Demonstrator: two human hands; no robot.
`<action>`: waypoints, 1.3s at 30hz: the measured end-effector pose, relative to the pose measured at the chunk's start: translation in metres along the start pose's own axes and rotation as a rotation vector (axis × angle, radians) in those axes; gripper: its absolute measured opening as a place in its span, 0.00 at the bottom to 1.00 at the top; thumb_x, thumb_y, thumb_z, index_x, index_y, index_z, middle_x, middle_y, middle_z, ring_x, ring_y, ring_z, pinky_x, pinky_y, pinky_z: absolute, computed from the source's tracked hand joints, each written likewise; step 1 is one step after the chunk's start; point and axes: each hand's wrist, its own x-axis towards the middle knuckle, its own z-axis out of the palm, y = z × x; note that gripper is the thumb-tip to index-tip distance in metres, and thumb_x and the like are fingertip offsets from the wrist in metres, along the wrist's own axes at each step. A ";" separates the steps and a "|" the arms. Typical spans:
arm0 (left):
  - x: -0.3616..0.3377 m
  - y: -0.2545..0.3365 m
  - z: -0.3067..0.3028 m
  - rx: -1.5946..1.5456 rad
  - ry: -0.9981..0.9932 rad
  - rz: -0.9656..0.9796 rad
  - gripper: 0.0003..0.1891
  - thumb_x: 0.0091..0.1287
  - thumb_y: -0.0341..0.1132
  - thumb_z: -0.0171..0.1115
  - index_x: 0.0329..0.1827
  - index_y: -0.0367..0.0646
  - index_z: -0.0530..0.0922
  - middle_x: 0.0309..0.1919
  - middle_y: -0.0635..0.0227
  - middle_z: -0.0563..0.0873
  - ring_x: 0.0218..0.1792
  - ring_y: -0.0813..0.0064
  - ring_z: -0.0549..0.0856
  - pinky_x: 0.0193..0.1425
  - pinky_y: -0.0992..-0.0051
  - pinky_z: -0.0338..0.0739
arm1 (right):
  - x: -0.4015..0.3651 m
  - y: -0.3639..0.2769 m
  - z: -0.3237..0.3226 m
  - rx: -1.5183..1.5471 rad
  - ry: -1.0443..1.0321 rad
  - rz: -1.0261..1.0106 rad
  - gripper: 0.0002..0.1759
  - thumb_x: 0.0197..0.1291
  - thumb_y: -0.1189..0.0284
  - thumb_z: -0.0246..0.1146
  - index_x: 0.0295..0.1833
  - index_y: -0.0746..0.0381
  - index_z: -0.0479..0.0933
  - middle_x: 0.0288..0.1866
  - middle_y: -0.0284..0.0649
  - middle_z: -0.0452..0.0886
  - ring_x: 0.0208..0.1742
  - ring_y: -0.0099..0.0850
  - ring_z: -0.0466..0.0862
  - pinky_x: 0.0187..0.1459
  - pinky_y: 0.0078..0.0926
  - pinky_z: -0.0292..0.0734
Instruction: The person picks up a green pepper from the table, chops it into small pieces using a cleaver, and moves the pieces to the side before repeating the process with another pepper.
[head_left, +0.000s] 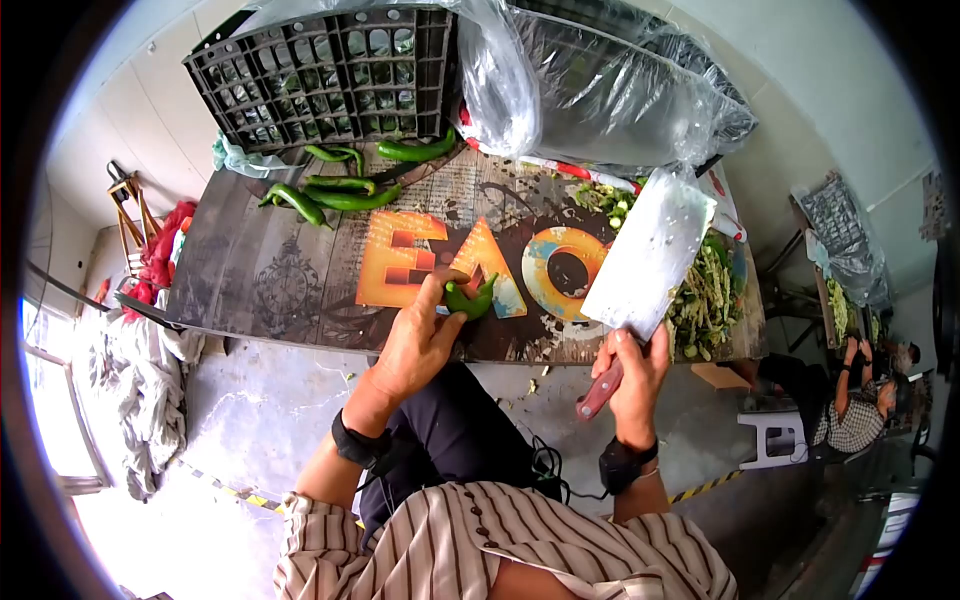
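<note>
Head view, looking down past a striped shirt (500, 545): the left hand (420, 345) is pinching a short green pepper (470, 298) between thumb and fingertips and pressing it onto the printed board (270, 280), near the board's front edge and over the large orange letters. The grip is closing narrowly on the pepper's near end, apparently so that the rest is lying exposed on the blade's side. The left wrist is bending slightly inward, with the forearm reaching up from the lower left and a dark band (357, 445) circling the wrist. The right hand (637, 375) is wrapping fully round the reddish handle (600, 392) of a cleaver (650, 255), fingers closed tight. The broad blade is standing tilted above the board, clear of the pepper and to its right, with its flat face showing to the camera. At the board's right end, just beyond the blade, cut green pieces (705, 300) are lying in a heap, probably kept apart from the working spot. At the far left of the board, whole green peppers (340, 192) are lying loose on the left hand's side, in front of a black crate (330, 75) and a clear plastic bag (600, 80). Well apart at the right, a co-worker (855, 410) is sitting low
</note>
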 end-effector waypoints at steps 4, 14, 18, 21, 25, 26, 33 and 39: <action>0.000 -0.007 -0.002 0.113 -0.003 0.053 0.17 0.67 0.21 0.57 0.59 0.40 0.71 0.45 0.61 0.81 0.44 0.67 0.80 0.48 0.72 0.76 | 0.016 -0.016 0.002 -0.243 -0.222 0.044 0.09 0.69 0.77 0.55 0.52 0.65 0.67 0.25 0.33 0.71 0.17 0.19 0.70 0.18 0.20 0.69; 0.003 -0.005 -0.009 0.233 0.156 -0.097 0.23 0.65 0.27 0.60 0.64 0.37 0.72 0.40 0.53 0.81 0.45 0.53 0.80 0.53 0.64 0.74 | 0.050 -0.032 0.036 -1.028 -0.781 -0.337 0.08 0.66 0.73 0.58 0.42 0.67 0.67 0.22 0.53 0.75 0.27 0.54 0.79 0.27 0.48 0.69; 0.008 -0.014 -0.007 0.285 0.248 -0.035 0.25 0.64 0.27 0.61 0.66 0.36 0.71 0.39 0.51 0.83 0.44 0.53 0.82 0.52 0.63 0.75 | 0.053 -0.037 0.047 -1.094 -0.845 -0.401 0.08 0.66 0.73 0.58 0.41 0.66 0.67 0.23 0.53 0.76 0.28 0.54 0.79 0.28 0.48 0.71; 0.014 -0.016 -0.007 0.287 0.251 -0.075 0.27 0.63 0.28 0.62 0.67 0.34 0.69 0.40 0.49 0.85 0.43 0.52 0.83 0.49 0.62 0.76 | 0.058 -0.035 0.046 -1.151 -0.915 -0.471 0.07 0.65 0.74 0.58 0.43 0.66 0.68 0.24 0.51 0.77 0.28 0.52 0.80 0.29 0.46 0.74; 0.016 -0.024 -0.009 0.258 0.293 -0.072 0.31 0.63 0.26 0.63 0.70 0.35 0.65 0.39 0.51 0.84 0.40 0.59 0.84 0.47 0.65 0.78 | 0.062 -0.037 0.045 -1.217 -0.984 -0.463 0.09 0.65 0.73 0.58 0.45 0.66 0.68 0.24 0.48 0.78 0.28 0.48 0.81 0.28 0.44 0.75; 0.017 -0.027 -0.010 0.240 0.289 -0.094 0.32 0.64 0.25 0.63 0.73 0.38 0.63 0.42 0.53 0.83 0.37 0.66 0.84 0.47 0.68 0.78 | 0.062 -0.037 0.045 -1.247 -0.994 -0.470 0.10 0.65 0.73 0.58 0.46 0.67 0.68 0.24 0.47 0.78 0.28 0.47 0.82 0.28 0.43 0.75; 0.013 -0.020 -0.005 0.546 0.528 0.087 0.27 0.56 0.28 0.69 0.61 0.42 0.74 0.45 0.62 0.82 0.43 0.62 0.80 0.50 0.66 0.73 | 0.063 -0.038 0.047 -1.232 -1.016 -0.497 0.11 0.64 0.74 0.58 0.47 0.68 0.69 0.24 0.48 0.78 0.27 0.47 0.82 0.28 0.44 0.75; 0.010 -0.021 0.006 0.679 0.251 0.299 0.17 0.51 0.31 0.73 0.45 0.45 0.83 0.45 0.67 0.83 0.46 0.61 0.79 0.51 0.65 0.72 | 0.065 -0.043 0.051 -1.206 -1.011 -0.378 0.09 0.66 0.73 0.59 0.47 0.67 0.69 0.25 0.53 0.77 0.29 0.54 0.80 0.30 0.48 0.73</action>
